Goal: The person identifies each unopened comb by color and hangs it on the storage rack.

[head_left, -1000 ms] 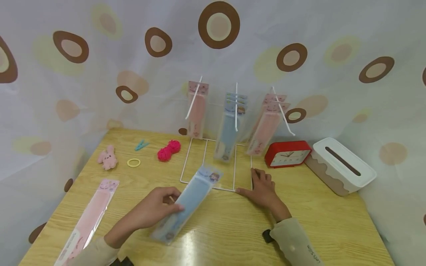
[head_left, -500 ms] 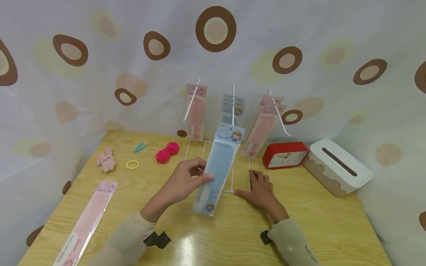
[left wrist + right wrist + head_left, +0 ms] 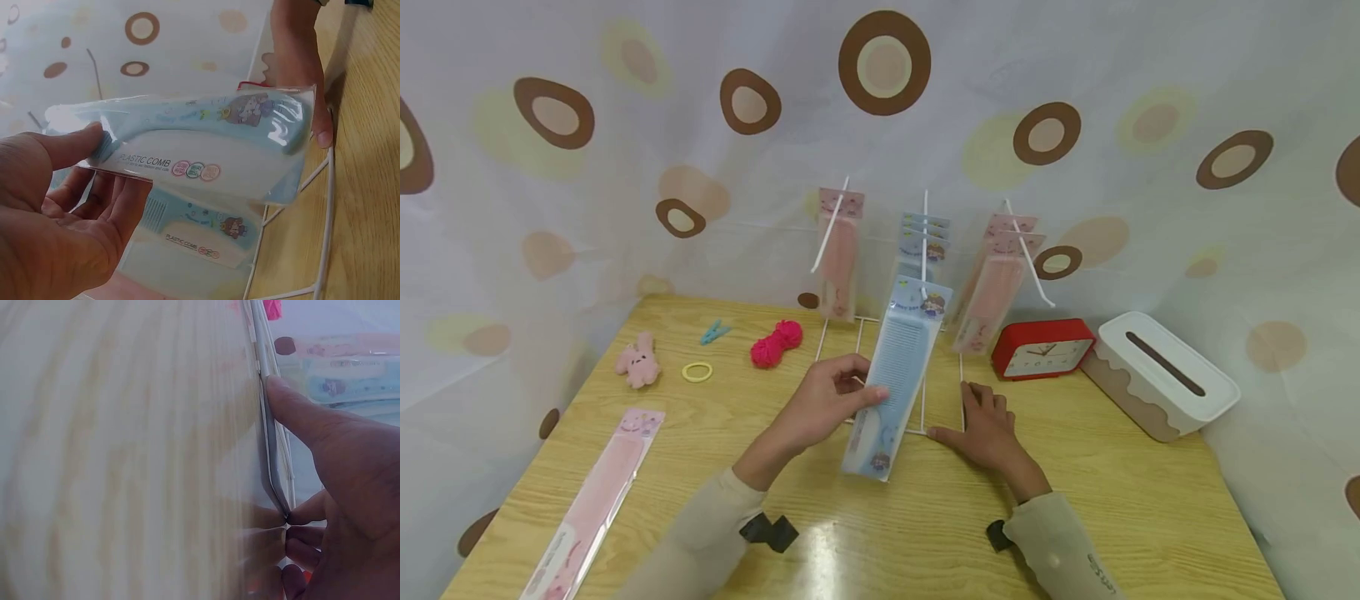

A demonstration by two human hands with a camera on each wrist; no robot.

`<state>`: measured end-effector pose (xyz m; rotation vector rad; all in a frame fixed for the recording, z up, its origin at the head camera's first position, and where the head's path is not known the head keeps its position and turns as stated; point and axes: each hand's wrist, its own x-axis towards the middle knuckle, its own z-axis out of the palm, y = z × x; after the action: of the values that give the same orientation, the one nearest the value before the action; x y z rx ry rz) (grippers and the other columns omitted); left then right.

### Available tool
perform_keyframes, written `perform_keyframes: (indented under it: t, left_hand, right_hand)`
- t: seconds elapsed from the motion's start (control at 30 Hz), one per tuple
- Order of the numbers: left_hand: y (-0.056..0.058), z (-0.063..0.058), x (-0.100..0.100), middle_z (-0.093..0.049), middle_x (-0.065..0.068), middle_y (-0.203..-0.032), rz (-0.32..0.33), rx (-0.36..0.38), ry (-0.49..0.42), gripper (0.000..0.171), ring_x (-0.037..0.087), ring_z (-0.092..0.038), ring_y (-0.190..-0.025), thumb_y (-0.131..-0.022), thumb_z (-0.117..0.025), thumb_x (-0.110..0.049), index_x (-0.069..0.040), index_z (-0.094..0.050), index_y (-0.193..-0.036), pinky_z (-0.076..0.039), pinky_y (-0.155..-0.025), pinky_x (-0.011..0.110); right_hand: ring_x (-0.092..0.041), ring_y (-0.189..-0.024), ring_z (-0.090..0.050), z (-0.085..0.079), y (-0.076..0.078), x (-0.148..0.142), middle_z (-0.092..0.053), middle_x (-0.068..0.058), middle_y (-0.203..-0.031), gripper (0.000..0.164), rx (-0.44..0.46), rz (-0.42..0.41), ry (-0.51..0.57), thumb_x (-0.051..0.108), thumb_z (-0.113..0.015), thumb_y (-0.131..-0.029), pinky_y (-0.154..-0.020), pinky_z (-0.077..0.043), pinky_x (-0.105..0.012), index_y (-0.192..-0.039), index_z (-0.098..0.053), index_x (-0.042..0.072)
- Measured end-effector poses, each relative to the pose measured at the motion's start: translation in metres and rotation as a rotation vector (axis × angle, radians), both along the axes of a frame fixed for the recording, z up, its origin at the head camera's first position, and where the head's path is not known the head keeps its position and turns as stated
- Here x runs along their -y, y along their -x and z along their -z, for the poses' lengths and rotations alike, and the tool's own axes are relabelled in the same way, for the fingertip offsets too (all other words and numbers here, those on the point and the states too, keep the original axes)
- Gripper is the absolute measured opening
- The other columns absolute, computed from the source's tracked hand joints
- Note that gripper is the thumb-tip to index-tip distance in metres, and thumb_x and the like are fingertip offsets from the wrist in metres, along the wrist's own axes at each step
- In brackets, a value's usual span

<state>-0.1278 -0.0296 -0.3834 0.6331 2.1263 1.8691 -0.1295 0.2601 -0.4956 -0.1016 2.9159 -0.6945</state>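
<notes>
Where curtain [image 3: 1150, 50] hangs, wooden table [image 3: 1150, 500] stands.

The packaged comb [image 3: 895, 375] is pale blue inside clear wrap, with a small cartoon figure printed on its card top. The rack [image 3: 925, 275] is white wire, hung with pink packets at either side and blue ones in the middle. Another pink packet [image 3: 598, 500] lies near the worktop's left edge. The worktop [image 3: 1120, 492] is light yellow wood grain. The clock [image 3: 1041, 348] is red, the tissue box [image 3: 1165, 371] white over tan. The curtain [image 3: 1075, 75] is white with brown, cream and yellow ovals.
</notes>
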Motion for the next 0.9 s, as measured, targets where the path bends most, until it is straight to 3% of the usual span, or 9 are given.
perform_keyframes:
  t: [0.33,0.47,0.63,0.77,0.9]
  left_hand:
    - [0.055,0.016,-0.032,-0.068,0.014,-0.109,-0.081,0.047,-0.08,0.028,0.018,-0.068,-0.093,-0.094,-0.07,-0.015,0.001,-0.065,-0.117,-0.06,-0.076,0.036]
    - [0.07,0.026,-0.036,-0.067,0.014,-0.112,-0.104,0.055,-0.089,0.032,0.018,-0.066,-0.096,-0.094,-0.071,-0.014,0.001,-0.065,-0.122,-0.059,-0.079,0.034]
    - [0.078,0.037,-0.034,-0.068,0.012,-0.112,-0.079,0.054,-0.09,0.031,0.016,-0.063,-0.098,-0.095,-0.069,-0.015,0.003,-0.066,-0.12,-0.054,-0.086,0.03]
    - [0.083,0.043,-0.03,-0.068,0.013,-0.117,-0.075,0.054,-0.071,0.033,0.021,-0.063,-0.107,-0.095,-0.07,-0.016,0.002,-0.065,-0.121,-0.052,-0.092,0.033]
    - [0.077,0.046,-0.015,-0.063,0.015,-0.126,-0.147,0.033,0.035,0.041,0.03,-0.059,-0.118,-0.093,-0.072,-0.02,-0.001,-0.062,-0.129,-0.051,-0.097,0.04]
  right_hand:
    - [-0.046,-0.13,-0.029,0.0,0.002,-0.002,-0.028,-0.024,-0.153,0.109,-0.013,0.0,-0.025,0.066,-0.07,-0.082,-0.1,-0.029,-0.063,-0.156,-0.026,-0.001]
    - [-0.045,-0.13,-0.029,0.004,0.0,0.001,-0.028,-0.023,-0.153,0.108,-0.001,-0.006,-0.02,0.065,-0.07,-0.082,-0.1,-0.029,-0.063,-0.156,-0.027,0.0]
    - [-0.044,-0.131,-0.029,0.0,-0.002,0.005,-0.028,-0.023,-0.153,0.106,-0.001,-0.003,-0.014,0.063,-0.07,-0.083,-0.1,-0.029,-0.062,-0.156,-0.027,-0.001]
    - [-0.044,-0.132,-0.028,-0.003,-0.001,0.005,-0.027,-0.022,-0.154,0.106,-0.001,0.002,-0.014,0.063,-0.07,-0.083,-0.101,-0.028,-0.062,-0.156,-0.027,-0.001]
    - [-0.044,-0.132,-0.027,-0.002,-0.001,0.002,-0.026,-0.022,-0.154,0.107,0.003,0.007,-0.009,0.064,-0.07,-0.083,-0.102,-0.027,-0.063,-0.156,-0.026,0.0]
